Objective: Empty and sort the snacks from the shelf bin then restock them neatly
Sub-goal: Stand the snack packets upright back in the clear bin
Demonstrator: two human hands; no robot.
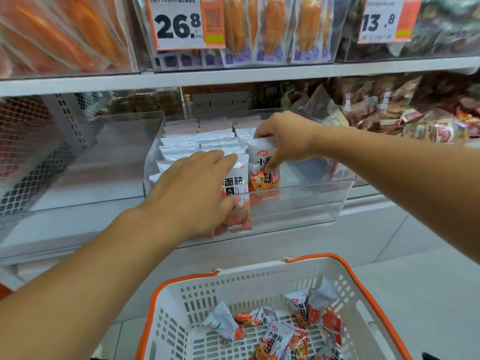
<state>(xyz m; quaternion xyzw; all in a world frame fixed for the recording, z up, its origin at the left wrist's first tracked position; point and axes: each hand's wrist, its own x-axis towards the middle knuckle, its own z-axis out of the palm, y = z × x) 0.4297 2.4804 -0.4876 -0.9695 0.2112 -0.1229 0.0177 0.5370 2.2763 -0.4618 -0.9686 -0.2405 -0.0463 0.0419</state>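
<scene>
A clear plastic shelf bin [306, 206] holds rows of white and red snack packets [197, 144] standing upright. My left hand [192, 188] lies with straight fingers over the front packets in the left rows, its palm against the front packet [233, 185]. My right hand [283, 139] pinches the top of a white and red packet [262, 175] standing in the bin's third row. The right part of the bin holds nothing. Below, a white basket with orange rim [262, 284] contains several loose packets [283, 336] of the same kind.
A neighbouring clear bin [78, 162] on the left looks bare. Mixed brown snack bags [405, 110] pile up at the right. The upper shelf [233, 74] carries packaged sausages and price tags reading 26.8 [179, 24] and 13.8 [379, 20].
</scene>
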